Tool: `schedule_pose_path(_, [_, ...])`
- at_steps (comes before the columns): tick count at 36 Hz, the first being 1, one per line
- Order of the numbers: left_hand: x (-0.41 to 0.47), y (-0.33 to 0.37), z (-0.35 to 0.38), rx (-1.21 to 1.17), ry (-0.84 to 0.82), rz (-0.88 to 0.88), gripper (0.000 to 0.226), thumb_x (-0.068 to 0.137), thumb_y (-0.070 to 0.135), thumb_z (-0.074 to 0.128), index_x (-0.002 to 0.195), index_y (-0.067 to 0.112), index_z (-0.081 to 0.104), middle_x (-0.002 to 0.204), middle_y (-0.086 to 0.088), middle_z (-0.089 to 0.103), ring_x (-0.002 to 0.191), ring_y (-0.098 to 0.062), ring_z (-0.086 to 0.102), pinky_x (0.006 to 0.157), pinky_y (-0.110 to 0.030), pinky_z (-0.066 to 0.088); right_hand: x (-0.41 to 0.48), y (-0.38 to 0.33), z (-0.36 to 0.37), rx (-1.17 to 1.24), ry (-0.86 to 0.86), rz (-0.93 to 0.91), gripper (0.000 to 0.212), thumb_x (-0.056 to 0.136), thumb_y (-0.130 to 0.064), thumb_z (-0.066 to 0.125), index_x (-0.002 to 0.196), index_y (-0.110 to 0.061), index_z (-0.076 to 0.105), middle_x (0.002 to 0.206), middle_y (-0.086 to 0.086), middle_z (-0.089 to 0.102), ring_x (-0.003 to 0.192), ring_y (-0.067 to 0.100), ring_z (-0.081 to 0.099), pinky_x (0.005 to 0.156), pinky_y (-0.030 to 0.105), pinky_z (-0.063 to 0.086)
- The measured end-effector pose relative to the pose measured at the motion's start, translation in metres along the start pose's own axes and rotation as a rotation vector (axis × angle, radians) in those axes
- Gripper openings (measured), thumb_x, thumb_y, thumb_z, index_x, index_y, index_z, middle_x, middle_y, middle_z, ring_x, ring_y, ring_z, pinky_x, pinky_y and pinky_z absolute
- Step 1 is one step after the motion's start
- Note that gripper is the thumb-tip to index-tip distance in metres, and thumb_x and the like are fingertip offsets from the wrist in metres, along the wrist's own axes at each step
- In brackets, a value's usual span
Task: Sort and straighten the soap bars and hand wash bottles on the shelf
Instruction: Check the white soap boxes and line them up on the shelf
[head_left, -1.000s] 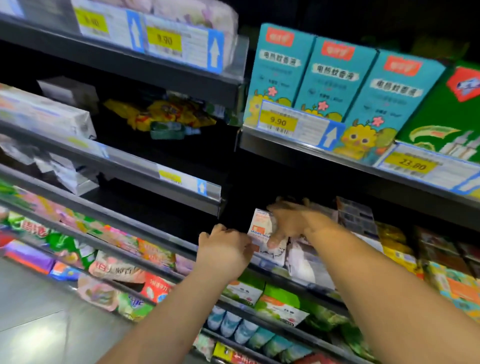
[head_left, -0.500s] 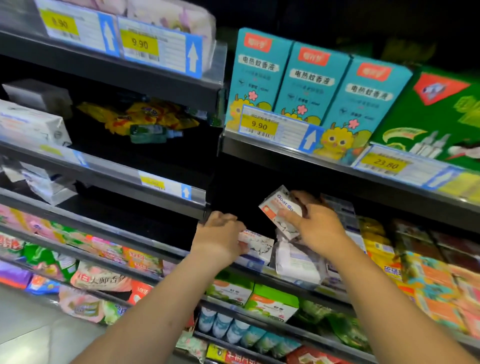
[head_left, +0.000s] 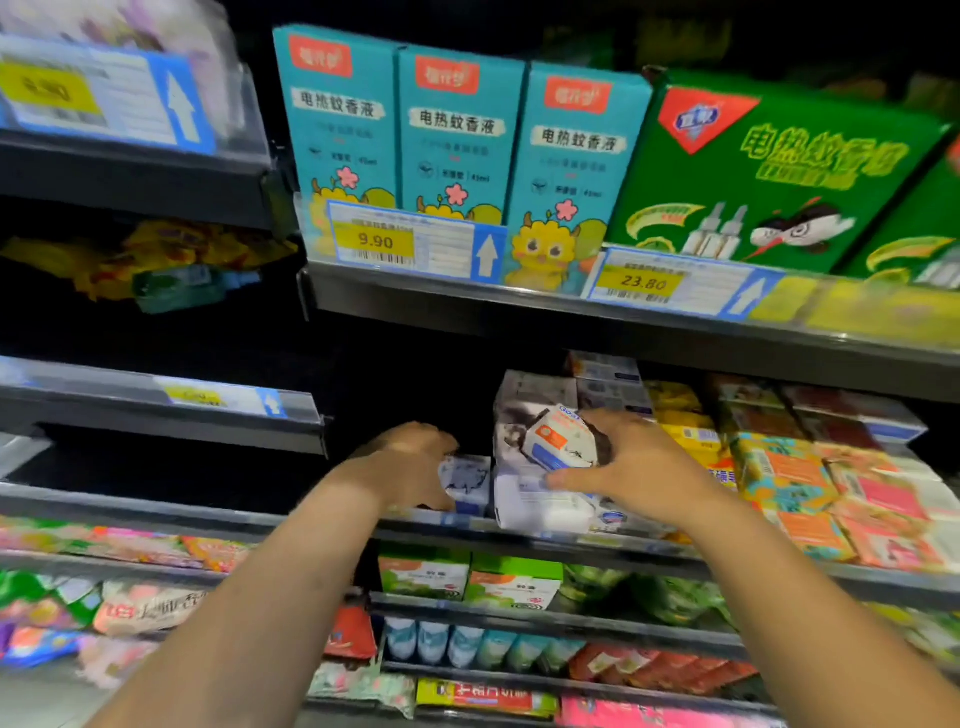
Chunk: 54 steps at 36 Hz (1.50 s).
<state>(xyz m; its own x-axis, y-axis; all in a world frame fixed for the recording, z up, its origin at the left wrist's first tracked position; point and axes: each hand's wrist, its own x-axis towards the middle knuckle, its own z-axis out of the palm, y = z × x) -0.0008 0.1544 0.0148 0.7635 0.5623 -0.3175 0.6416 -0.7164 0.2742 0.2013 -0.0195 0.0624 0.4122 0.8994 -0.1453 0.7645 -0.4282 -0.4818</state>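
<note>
My right hand grips a small white soap bar pack with an orange and blue label, tilted, held against a stack of white soap packs on the middle shelf. My left hand is closed around another white and blue soap pack standing at the left end of that row. Yellow and orange soap boxes fill the same shelf to the right. No hand wash bottle is clearly visible near my hands.
Teal boxes and a green box stand on the shelf above, behind price tags. Green-topped boxes and small bottles sit on lower shelves. The left bay holds yellow packets and colourful soap packs.
My right hand lifted the small soap pack off the row, then brought it down against the white stack. My left hand took hold of the left pack. The camera moved closer.
</note>
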Motion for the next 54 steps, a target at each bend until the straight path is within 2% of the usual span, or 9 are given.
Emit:
schedule_pose_path(8, [-0.014,-0.008,0.011,-0.045,0.383,0.015,0.057,0.078,0.048,0.078,0.124,0.019,0.064,0.118,-0.003,0.063,0.112,-0.024,0.058,0.090,-0.028,0.043,-0.014,0.000,0.003,0.047,0.170,0.032,0.082,0.070,-0.050,0.087,0.141,-0.024,0.054,0.137,-0.002,0.060,0.119,0.017,0.057,0.093,0.026,0.046])
schedule_pose_path(16, [-0.034,0.037,0.000,-0.066,0.767,0.105,0.055,0.072,0.058,0.060,0.093,0.010,0.074,0.081,-0.007,0.071,0.074,-0.030,0.068,0.068,-0.033,0.056,-0.044,0.023,0.000,0.165,0.351,-0.006,0.071,0.071,-0.038,0.089,0.134,-0.029,0.058,0.114,-0.015,0.053,0.108,0.010,0.053,0.086,0.024,0.043])
schedule_pose_path(22, [-0.043,0.110,-0.012,-0.130,0.614,0.101,0.062,0.068,0.049,0.087,0.115,0.013,0.071,0.103,-0.008,0.070,0.097,-0.031,0.064,0.088,-0.034,0.049,-0.076,0.068,-0.017,0.175,0.407,0.012,0.073,0.075,-0.040,0.086,0.139,-0.030,0.051,0.122,-0.014,0.050,0.119,0.013,0.048,0.095,0.030,0.042])
schedule_pose_path(29, [-0.019,0.200,0.008,-0.136,0.548,0.242,0.077,0.069,0.076,0.058,0.120,0.019,0.069,0.110,-0.004,0.070,0.099,-0.030,0.067,0.084,-0.033,0.053,-0.124,0.151,-0.049,0.138,0.471,0.057,0.074,0.074,-0.029,0.088,0.140,-0.024,0.055,0.122,-0.011,0.052,0.119,0.009,0.043,0.091,0.004,0.025])
schedule_pose_path(36, [0.015,0.323,0.029,-0.038,0.385,0.308,0.079,0.077,0.076,0.063,0.143,0.037,0.046,0.141,0.009,0.052,0.127,-0.015,0.051,0.097,-0.025,0.039,-0.167,0.258,-0.102,0.109,0.499,0.199,0.072,0.075,-0.034,0.085,0.140,-0.018,0.056,0.130,0.004,0.058,0.125,0.024,0.048,0.100,0.028,0.035])
schedule_pose_path(43, [0.054,0.412,0.048,-0.059,0.265,0.253,0.071,0.083,0.068,0.062,0.146,0.043,0.039,0.138,0.011,0.058,0.121,-0.019,0.057,0.079,-0.026,0.039,-0.172,0.347,-0.159,-0.004,0.429,0.275,0.079,0.079,-0.034,0.084,0.146,-0.011,0.048,0.135,0.011,0.055,0.127,0.030,0.047,0.095,0.028,0.033])
schedule_pose_path(49, [0.084,0.455,0.068,0.023,0.338,0.197,0.088,0.077,0.078,0.043,0.150,0.030,0.038,0.155,0.006,0.041,0.142,-0.016,0.036,0.113,-0.025,0.025,-0.148,0.395,-0.186,-0.055,0.363,0.203,0.053,0.078,-0.015,0.084,0.126,-0.007,0.063,0.112,0.009,0.064,0.105,0.028,0.061,0.088,0.027,0.044])
schedule_pose_path(52, [0.127,0.417,0.109,-0.101,0.193,0.063,0.082,0.077,0.079,0.060,0.148,0.046,0.036,0.153,0.018,0.034,0.142,-0.003,0.031,0.108,-0.022,0.032,-0.130,0.408,-0.191,-0.051,0.305,0.129,0.048,0.082,-0.008,0.079,0.127,-0.006,0.062,0.108,-0.003,0.065,0.100,0.014,0.062,0.086,0.013,0.046])
schedule_pose_path(54, [0.124,0.404,0.119,-0.183,0.192,0.017,0.090,0.064,0.080,0.072,0.142,0.051,0.039,0.146,0.024,0.040,0.134,-0.001,0.043,0.100,-0.018,0.038,-0.111,0.413,-0.191,-0.070,0.222,0.080,0.050,0.086,-0.017,0.078,0.131,-0.004,0.060,0.126,0.011,0.065,0.120,0.029,0.059,0.099,0.029,0.043])
